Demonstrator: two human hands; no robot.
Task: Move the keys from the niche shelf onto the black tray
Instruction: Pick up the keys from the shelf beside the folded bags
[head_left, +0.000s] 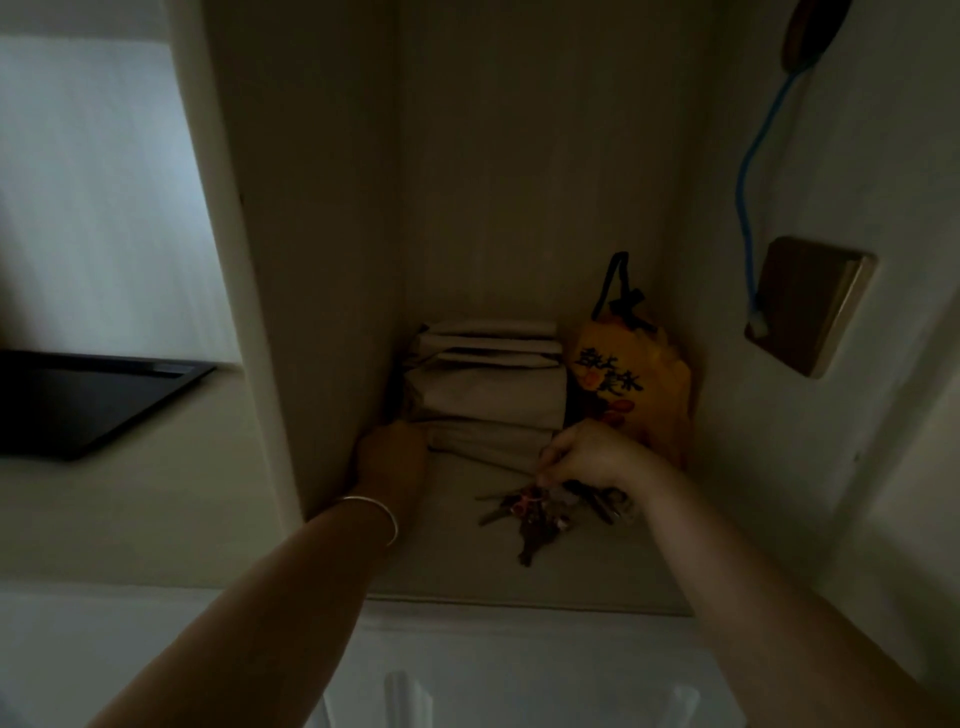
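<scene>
A bunch of dark keys with a pink band lies on the pale niche shelf, near its front. My right hand reaches down over the bunch, its fingertips pinched on the top of the keys. My left hand, with a thin bangle at the wrist, rests at the shelf's left side against the folded cloth, fingers curled. The black tray sits on a ledge to the left, outside the niche wall. The light is dim.
A stack of folded beige cloth fills the back of the niche. A yellow printed bag with a dark strap leans in the right corner. On the right wall hang a brown square plate and a blue cord.
</scene>
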